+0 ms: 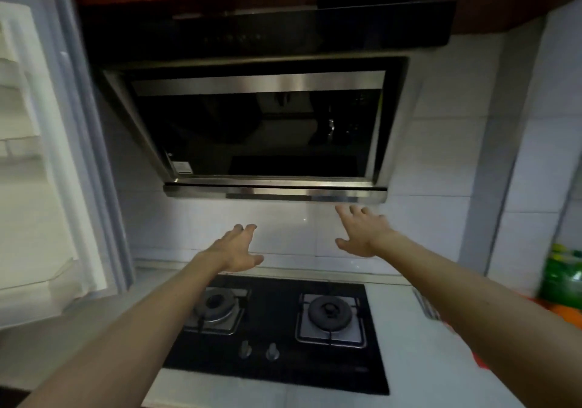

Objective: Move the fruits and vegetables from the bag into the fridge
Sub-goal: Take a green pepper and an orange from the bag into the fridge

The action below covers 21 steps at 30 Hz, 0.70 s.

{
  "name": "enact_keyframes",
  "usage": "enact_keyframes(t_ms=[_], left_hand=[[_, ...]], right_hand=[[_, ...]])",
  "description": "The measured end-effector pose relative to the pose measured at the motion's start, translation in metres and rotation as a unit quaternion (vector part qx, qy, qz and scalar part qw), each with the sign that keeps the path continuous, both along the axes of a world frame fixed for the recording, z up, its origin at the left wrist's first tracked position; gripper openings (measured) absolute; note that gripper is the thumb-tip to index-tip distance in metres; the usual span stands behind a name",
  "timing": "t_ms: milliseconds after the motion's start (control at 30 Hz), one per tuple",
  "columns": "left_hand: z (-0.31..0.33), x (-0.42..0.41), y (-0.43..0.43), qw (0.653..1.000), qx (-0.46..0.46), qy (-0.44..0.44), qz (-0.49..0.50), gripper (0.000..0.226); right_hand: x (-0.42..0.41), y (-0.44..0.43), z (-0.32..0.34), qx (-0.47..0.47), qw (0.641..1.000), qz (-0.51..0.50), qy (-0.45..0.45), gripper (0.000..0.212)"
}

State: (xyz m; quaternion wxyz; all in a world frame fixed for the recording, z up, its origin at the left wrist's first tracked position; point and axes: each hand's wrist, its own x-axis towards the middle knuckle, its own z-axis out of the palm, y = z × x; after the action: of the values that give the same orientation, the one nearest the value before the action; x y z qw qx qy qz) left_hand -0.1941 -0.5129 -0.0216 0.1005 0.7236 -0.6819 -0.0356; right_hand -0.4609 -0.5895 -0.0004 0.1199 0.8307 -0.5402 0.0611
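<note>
- White surface [406, 354] along the tiled wall.
- Black glass two-burner gas hob [274, 322] set into it.
- Blurred green plastic packet [563, 278] standing at its far right end.

1 head-worn camera is facing the white tiled wall [283, 218], looking down over the black glass 2-burner hob [271, 313] at lower centre, near the steel-framed extractor hood [261, 130].

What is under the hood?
A black stove with two burners and two knobs. The left hand and the right hand hover open above it. The left arm hides the stove's left edge.
</note>
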Motion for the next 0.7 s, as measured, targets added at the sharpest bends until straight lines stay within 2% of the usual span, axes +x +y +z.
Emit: enact_keyframes(t_ms=[433,700], left_hand=[[-0.018,-0.186,-0.055,0.990,0.019,0.000,-0.140,0.078],[-0.036,-0.304,-0.079,0.976,0.028,-0.010,-0.217,0.077]], right_hand=[[-0.228,0.014,-0.011,0.050,0.980,-0.189,-0.024,0.073],[-0.332,0.040,-0.026,0.056,0.968,-0.245,-0.019,0.078]])
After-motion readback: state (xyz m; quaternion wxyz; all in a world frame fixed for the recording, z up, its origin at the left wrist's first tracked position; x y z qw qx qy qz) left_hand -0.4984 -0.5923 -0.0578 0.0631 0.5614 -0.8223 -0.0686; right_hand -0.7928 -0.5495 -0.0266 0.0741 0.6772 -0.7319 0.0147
